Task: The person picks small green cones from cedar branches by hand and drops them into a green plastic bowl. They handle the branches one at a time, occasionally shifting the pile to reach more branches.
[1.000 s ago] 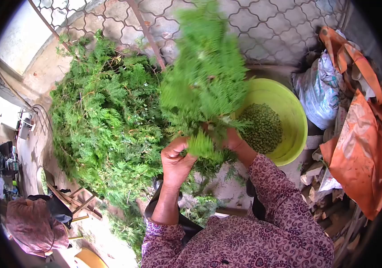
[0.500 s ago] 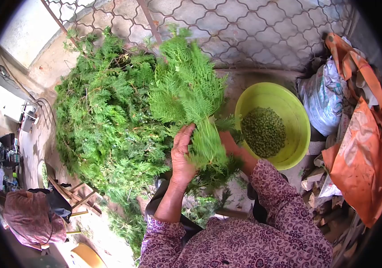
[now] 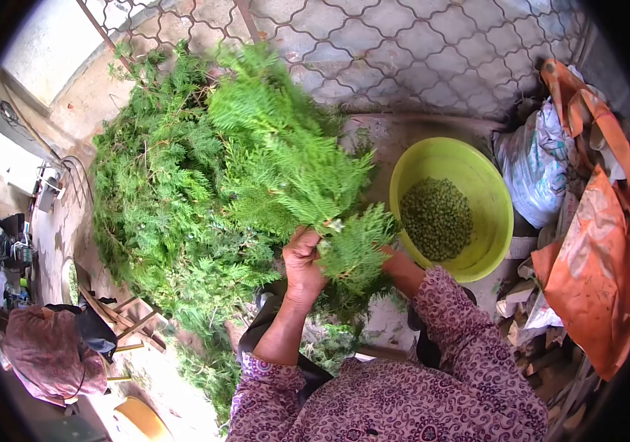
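Observation:
My left hand (image 3: 303, 267) is closed around the lower stem of a large leafy green branch (image 3: 285, 158), which fans out up and to the left. A smaller spray of the foliage hangs over my right hand (image 3: 400, 271), so its fingers are hidden; only the back of it and the wrist show. Beside that hand stands a yellow-green basin (image 3: 493, 221) with a heap of small round green cones (image 3: 436, 219) inside. A big pile of cut green branches (image 3: 160, 191) lies to the left of my hands.
Wavy metal mesh (image 3: 403, 59) runs behind the pile and basin. At the right are a white sack (image 3: 532, 166), an orange bag (image 3: 595, 265) and stacked wood pieces (image 3: 543, 361). A wooden stool (image 3: 138, 324), draped cloth (image 3: 53, 353) and yellow container (image 3: 142, 418) are at lower left.
The held branch has swung to the left, its top now nearer the pile. The smaller spray has shifted right, in front of my right hand. My left hand remains closed on the stem.

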`<state>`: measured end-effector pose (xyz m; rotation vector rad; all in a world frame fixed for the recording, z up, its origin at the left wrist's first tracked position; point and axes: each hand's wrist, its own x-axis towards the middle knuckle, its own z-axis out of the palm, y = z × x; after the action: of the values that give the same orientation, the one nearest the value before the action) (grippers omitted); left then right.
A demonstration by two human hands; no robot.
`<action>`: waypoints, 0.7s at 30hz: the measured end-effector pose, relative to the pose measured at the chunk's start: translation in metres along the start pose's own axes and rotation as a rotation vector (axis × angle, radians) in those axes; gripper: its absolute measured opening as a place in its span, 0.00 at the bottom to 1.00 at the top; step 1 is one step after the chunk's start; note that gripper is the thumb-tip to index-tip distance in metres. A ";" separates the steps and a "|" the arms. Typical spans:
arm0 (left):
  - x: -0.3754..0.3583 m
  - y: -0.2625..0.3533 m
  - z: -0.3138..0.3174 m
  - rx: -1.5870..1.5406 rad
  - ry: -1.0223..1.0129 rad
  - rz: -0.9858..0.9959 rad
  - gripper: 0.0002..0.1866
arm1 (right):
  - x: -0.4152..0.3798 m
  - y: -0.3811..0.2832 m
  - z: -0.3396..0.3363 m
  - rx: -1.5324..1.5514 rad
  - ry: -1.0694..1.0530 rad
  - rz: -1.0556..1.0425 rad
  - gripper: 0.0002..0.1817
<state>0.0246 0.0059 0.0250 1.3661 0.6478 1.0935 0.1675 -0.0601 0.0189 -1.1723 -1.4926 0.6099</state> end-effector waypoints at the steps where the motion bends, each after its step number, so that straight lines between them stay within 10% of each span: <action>1: 0.001 0.002 0.001 -0.001 0.002 0.002 0.11 | 0.008 0.005 -0.002 -0.346 -0.007 -0.320 0.21; 2: 0.001 0.003 0.001 0.058 0.044 0.032 0.09 | 0.025 -0.027 -0.015 -0.553 0.039 -0.435 0.16; 4: 0.002 -0.003 -0.009 0.057 0.085 -0.041 0.08 | 0.031 -0.021 -0.035 -0.145 -0.105 0.450 0.14; 7: 0.001 -0.010 -0.006 -0.522 0.239 -0.301 0.11 | 0.046 -0.065 -0.055 0.286 0.250 0.435 0.10; 11: -0.001 -0.016 -0.007 0.499 0.034 0.116 0.09 | 0.040 -0.102 -0.027 -0.045 0.191 -0.309 0.07; 13: 0.002 -0.024 -0.012 0.192 0.092 -0.146 0.07 | 0.033 -0.097 0.001 -0.308 0.033 -0.456 0.09; 21: 0.004 0.005 0.012 0.751 0.015 0.128 0.05 | 0.012 -0.065 -0.011 -0.340 0.161 0.027 0.13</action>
<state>0.0362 0.0035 0.0322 2.0600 1.0564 0.9965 0.1567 -0.0762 0.0828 -1.4676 -1.4798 0.2760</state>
